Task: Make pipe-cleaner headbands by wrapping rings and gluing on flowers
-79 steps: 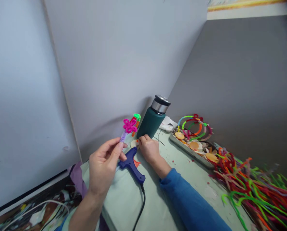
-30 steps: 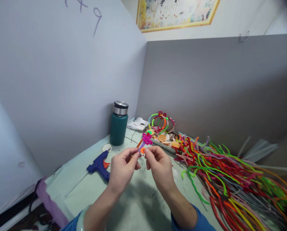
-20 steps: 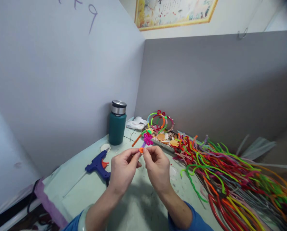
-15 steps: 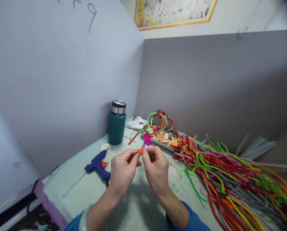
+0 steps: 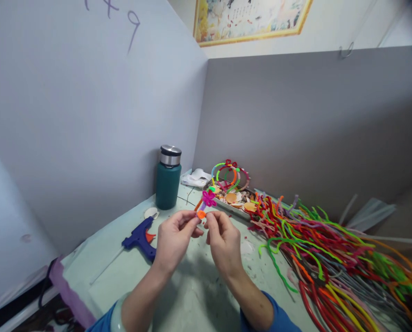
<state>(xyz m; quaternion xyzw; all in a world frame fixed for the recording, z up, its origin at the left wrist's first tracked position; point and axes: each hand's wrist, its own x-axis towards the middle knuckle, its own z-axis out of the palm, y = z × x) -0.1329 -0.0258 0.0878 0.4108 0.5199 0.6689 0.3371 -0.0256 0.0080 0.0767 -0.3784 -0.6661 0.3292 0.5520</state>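
Above the table, my left hand [image 5: 174, 237] pinches a strip of coloured pipe cleaners between thumb and fingers. A magenta flower [image 5: 209, 198] of looped pipe cleaner tops it, with a purple part below and an orange coil [image 5: 201, 214] at the fingertips. Behind the flower an orange and green length [image 5: 198, 204] of the strip points away from me. My right hand [image 5: 224, 240] is closed in a pinch at the coil's right edge. What lies between its thumb and finger is mostly hidden.
A blue glue gun [image 5: 140, 239] lies left of my hands, near a green bottle [image 5: 168, 182]. Behind stands a tray [image 5: 238, 212] of shells with pipe-cleaner rings [image 5: 230, 176] on it. Many loose pipe cleaners [image 5: 316, 244] cover the right side. Grey panels [image 5: 295, 129] close off the back and left.
The strip has turned in my hands: the flower has shifted slightly left and the orange coil now shows its round face. My right fingertips have moved slightly away from the left ones.
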